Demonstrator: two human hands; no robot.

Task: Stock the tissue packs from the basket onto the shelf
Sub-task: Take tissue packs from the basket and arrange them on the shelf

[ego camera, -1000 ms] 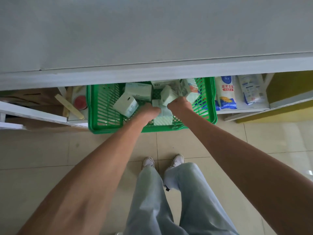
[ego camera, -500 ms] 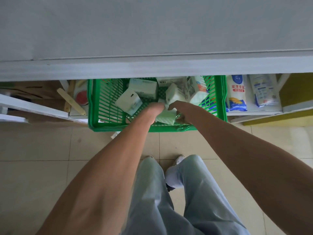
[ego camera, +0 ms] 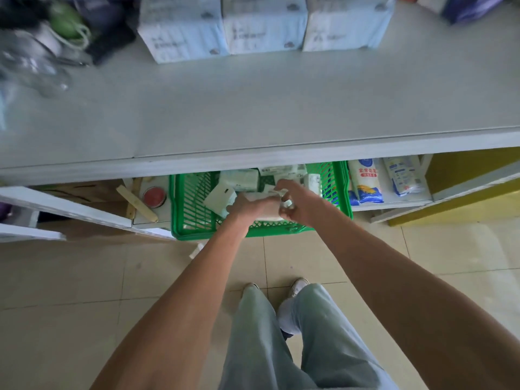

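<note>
Nearest the camera, the person's trouser legs [ego camera: 295, 342] and two light shoes [ego camera: 299, 285] stand on a beige tiled floor [ego camera: 84, 291]. Both bare forearms reach forward and down into a green basket [ego camera: 191, 212] that sits on the floor, part-way under the shelf [ego camera: 253, 108]. The left hand [ego camera: 250, 205] grips a pale tissue pack [ego camera: 267, 218] from the left, fingers curled round it. The right hand [ego camera: 299, 205] meets it from the right with fingers bent, pinching the pack's end; the exact hold is blurred. The pack is inside the basket, just above its near wall. Further loose packs [ego camera: 222, 197] lie tilted in the basket behind the hands. Left of the basket are a red-lidded tin [ego camera: 154, 196] and a wooden strip [ego camera: 136, 204]; right of it, on a low board, two printed bags [ego camera: 364, 181]. At the back of the shelf top stand three blue-and-white wrapped bundles [ego camera: 264, 23], with dark blurred clutter [ego camera: 70, 32] to the left.
</note>
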